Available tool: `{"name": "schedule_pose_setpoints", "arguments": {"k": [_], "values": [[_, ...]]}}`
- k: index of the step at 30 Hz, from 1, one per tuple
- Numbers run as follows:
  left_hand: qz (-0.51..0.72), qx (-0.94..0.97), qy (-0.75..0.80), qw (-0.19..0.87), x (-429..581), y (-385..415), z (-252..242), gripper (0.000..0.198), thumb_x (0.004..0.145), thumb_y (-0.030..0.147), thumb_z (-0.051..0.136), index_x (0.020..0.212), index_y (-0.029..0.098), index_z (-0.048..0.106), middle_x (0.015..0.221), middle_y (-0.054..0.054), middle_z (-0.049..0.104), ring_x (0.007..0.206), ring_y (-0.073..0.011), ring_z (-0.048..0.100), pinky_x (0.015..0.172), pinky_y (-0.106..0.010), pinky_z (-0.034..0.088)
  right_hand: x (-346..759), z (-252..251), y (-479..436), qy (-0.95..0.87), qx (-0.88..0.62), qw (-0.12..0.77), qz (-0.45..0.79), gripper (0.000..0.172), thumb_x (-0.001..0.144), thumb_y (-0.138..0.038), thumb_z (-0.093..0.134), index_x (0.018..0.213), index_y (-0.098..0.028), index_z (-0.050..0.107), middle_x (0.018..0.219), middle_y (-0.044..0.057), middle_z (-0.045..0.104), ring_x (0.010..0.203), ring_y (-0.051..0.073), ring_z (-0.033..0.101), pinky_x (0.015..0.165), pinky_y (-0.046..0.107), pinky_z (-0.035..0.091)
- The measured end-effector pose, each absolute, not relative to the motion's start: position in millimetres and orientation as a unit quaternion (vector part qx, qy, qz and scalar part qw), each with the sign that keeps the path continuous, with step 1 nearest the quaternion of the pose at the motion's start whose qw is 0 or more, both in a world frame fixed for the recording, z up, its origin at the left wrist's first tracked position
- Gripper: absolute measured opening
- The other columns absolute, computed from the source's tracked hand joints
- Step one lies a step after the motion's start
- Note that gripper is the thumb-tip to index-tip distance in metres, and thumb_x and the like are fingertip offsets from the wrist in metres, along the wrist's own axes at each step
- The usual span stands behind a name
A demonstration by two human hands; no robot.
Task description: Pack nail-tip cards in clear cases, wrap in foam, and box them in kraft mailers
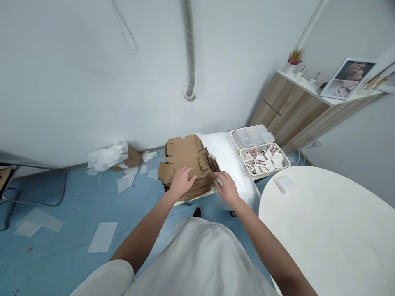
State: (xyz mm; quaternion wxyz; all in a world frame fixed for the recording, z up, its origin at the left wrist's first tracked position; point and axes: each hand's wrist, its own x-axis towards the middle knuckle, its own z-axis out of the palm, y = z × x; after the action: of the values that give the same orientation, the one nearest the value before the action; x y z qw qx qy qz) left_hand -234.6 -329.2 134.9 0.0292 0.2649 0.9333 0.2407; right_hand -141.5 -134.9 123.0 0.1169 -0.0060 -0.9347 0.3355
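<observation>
With the left hand (182, 182) spread over the cardboard stack (186, 153) and the right hand (227, 188) at its edge, grip unclear from here, steady both sides evenly.

We noted open air above the cardboard stack (183, 154), enough for a hand to cross from front or left. The wall (148, 102) shut off the far side. White wrapping (220, 144) sat just beside the stack on the right, with the baskets (268, 171) beyond; the round table (327, 230) barred the near right. Leftward, we found passage over floor (135, 209) up to crumpled packing (108, 158).
</observation>
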Motion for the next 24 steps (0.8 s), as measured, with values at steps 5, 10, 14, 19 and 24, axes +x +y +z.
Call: {"name": "schedule_pose_setpoints", "arguments": {"k": [5, 10, 14, 19, 24], "values": [[0.184, 0.246, 0.951, 0.025, -265, -374, 117, 0.041, 0.081, 0.045, 0.043, 0.11, 0.02, 0.053, 0.111, -0.011, 0.056, 0.105, -0.0285, 0.049, 0.085, -0.041, 0.041, -200, 133, -190, -0.968, 0.049, 0.073, 0.234, 0.038, 0.076, -0.016, 0.049, 0.114, -0.017, 0.048, 0.116, 0.014, 0.049, 0.108, 0.027, 0.044, 0.093, 0.042, 0.037], [0.222, 0.212, 0.95, 0.066, -269, -397, 108, 0.053, 0.08, 0.053, 0.04, 0.118, 0.017, 0.047, 0.118, -0.013, 0.052, 0.11, -0.0298, 0.047, 0.088, -0.042, 0.038, -225, 119, -185, -0.984, -0.056, 0.045, 0.164, 0.05, 0.069, -0.017, 0.058, 0.117, -0.012, 0.045, 0.114, 0.019, 0.05, 0.106, 0.031, 0.046, 0.089, 0.044, 0.035], [0.254, 0.222, 0.936, 0.104, -268, -403, 110, 0.067, 0.075, 0.061, 0.042, 0.124, 0.015, 0.042, 0.124, -0.016, 0.048, 0.112, -0.0305, 0.046, 0.09, -0.04, 0.036, -231, 120, -164, -0.981, -0.108, 0.005, 0.16, 0.03, 0.072, -0.013, 0.047, 0.101, -0.016, 0.055, 0.086, 0.013, 0.063, 0.083, 0.026, 0.057, 0.075, 0.036, 0.04], [0.249, 0.289, 0.92, 0.094, -265, -391, 115, 0.072, 0.064, 0.065, 0.054, 0.122, 0.022, 0.045, 0.121, -0.012, 0.051, 0.11, -0.0311, 0.047, 0.094, -0.042, 0.031, -234, 136, -155, -0.942, -0.191, 0.037, 0.273, 0.02, 0.077, -0.025, 0.04, 0.082, -0.02, 0.059, 0.069, 0.003, 0.063, 0.064, 0.019, 0.057, 0.06, 0.028, 0.04], [0.243, 0.316, 0.911, 0.104, -267, -384, 116, 0.049, 0.076, 0.055, 0.048, 0.111, 0.022, 0.054, 0.111, -0.01, 0.058, 0.099, -0.0275, 0.055, 0.083, -0.037, 0.039, -224, 149, -160, -0.895, -0.206, 0.081, 0.387, 0.028, 0.079, -0.034, 0.039, 0.095, -0.017, 0.055, 0.083, 0.005, 0.064, 0.07, 0.017, 0.058, 0.064, 0.029, 0.044]]}}
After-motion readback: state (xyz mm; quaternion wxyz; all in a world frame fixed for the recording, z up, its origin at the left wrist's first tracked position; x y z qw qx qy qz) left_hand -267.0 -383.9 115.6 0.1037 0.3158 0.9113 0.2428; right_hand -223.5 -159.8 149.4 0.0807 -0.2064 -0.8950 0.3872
